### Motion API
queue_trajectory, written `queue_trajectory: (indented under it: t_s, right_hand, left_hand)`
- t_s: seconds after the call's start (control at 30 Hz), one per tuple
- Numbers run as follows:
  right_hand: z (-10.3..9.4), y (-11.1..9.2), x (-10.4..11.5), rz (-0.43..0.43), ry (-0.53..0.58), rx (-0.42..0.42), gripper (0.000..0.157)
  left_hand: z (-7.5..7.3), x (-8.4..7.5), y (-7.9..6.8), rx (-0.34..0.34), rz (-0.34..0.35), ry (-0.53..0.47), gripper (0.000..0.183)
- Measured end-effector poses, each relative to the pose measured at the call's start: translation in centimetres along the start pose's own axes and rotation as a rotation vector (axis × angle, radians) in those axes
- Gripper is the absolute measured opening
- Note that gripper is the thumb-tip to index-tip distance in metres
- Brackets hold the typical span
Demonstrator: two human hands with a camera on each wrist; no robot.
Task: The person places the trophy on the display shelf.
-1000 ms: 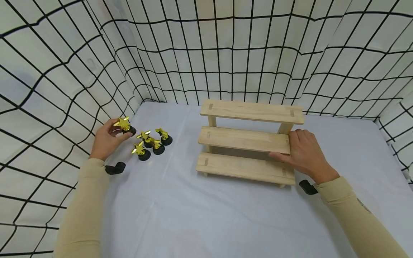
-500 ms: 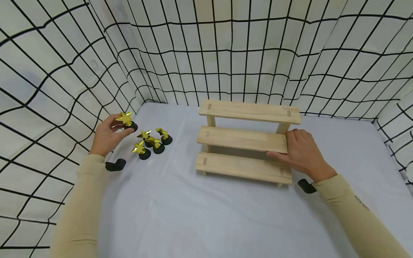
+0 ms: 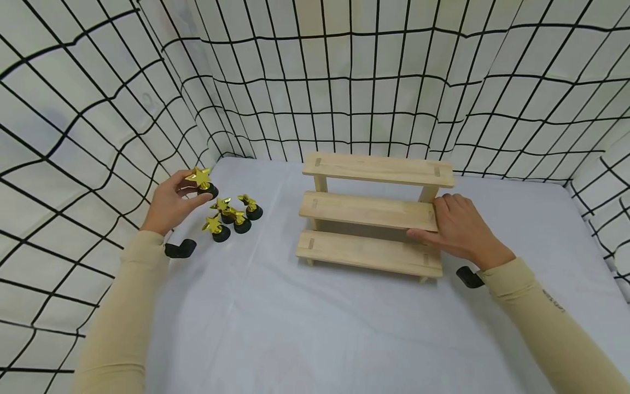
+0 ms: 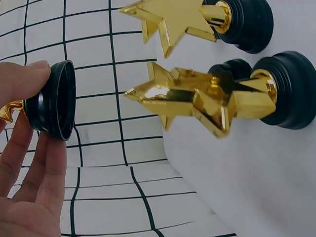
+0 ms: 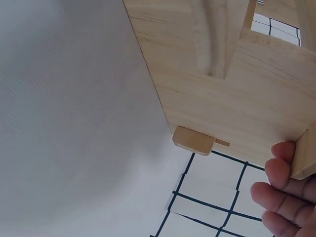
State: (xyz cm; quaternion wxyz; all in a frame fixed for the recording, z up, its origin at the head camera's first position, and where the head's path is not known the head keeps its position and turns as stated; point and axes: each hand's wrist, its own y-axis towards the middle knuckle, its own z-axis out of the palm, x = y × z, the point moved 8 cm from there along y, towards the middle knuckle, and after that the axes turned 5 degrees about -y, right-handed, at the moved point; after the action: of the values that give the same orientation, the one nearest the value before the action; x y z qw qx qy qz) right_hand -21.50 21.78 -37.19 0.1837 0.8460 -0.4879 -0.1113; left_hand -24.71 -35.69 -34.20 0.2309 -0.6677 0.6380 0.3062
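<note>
My left hand (image 3: 169,205) pinches a gold star trophy (image 3: 200,178) by its round black base, thumb on one side and fingers on the other. In the left wrist view the hollow underside of that black base (image 4: 64,101) faces the other trophies, clear of the table. Several more star trophies (image 3: 216,226) stand close together just to the right of this hand. My right hand (image 3: 462,227) grips the right end of the middle step of a three-tier wooden stand (image 3: 369,210), thumb along its front edge. The right wrist view shows curled fingertips (image 5: 277,173) against the wood.
A white-covered table (image 3: 295,328) lies under everything. Black grid netting (image 3: 334,82) in front of white sheeting rises behind the table and on both sides, close to the left arm. Each wrist carries a small black mount (image 3: 180,249).
The left hand has lifted slightly and moved a little right with the trophy. My right hand keeps its grip on the stand, and the head view has shifted slightly.
</note>
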Motion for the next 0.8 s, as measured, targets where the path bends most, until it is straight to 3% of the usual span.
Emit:
queue_trajectory:
  t_s: [0.2,0.43,0.8]
  right_hand:
    - [0.3,-0.1,-0.2,0.003,0.001,0.006,0.072]
    - [0.0,0.0,-0.1,-0.033,0.01,-0.065,0.09]
    - [0.0,0.0,-0.1,-0.039,0.013,-0.08,0.089]
  left_hand:
    - [0.6,-1.0,0.2,0.023,0.016,-0.022,0.078]
    - [1.3,-2.6,-0.2,0.048,0.045,-0.024,0.072]
    - [2.4,-5.1,-0.9,0.068,0.13,-0.028,0.068]
